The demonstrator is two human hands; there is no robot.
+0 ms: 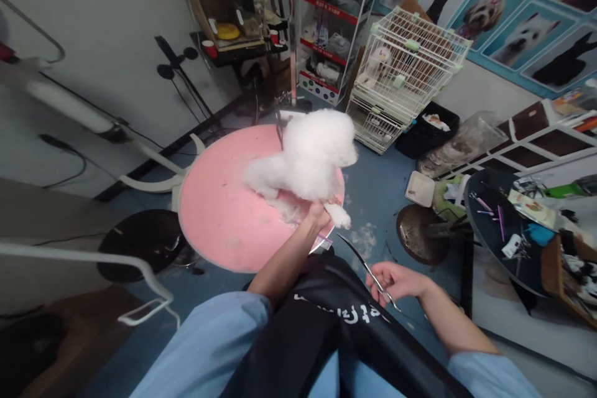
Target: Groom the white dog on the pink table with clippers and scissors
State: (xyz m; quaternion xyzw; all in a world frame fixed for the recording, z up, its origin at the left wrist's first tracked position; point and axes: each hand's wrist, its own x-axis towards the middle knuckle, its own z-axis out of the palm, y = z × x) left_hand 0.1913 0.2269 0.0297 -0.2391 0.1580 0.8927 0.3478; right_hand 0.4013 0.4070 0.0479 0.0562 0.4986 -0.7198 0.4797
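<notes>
A fluffy white dog [312, 149] sits on a round pink grooming table [224, 205], its head turned to the right. My left hand [318, 214] is closed around one of its front legs, and the paw [339, 216] sticks out past the table's rim. Curved grooming scissors [359, 257] are in my right hand [394, 280], away from the dog, with their tip pointing up and left toward the paw. A purple-handled comb [323, 239] lies at the table's near edge, partly hidden by my left forearm.
A metal grooming arm [293, 31] rises behind the dog. White wire cages [410, 68] stand beyond, beside a black bin [426, 130]. On the right is a dark round tool table [489, 230] with combs and scissors. A round stool [422, 233] stands nearer, another dark one [140, 242] at left.
</notes>
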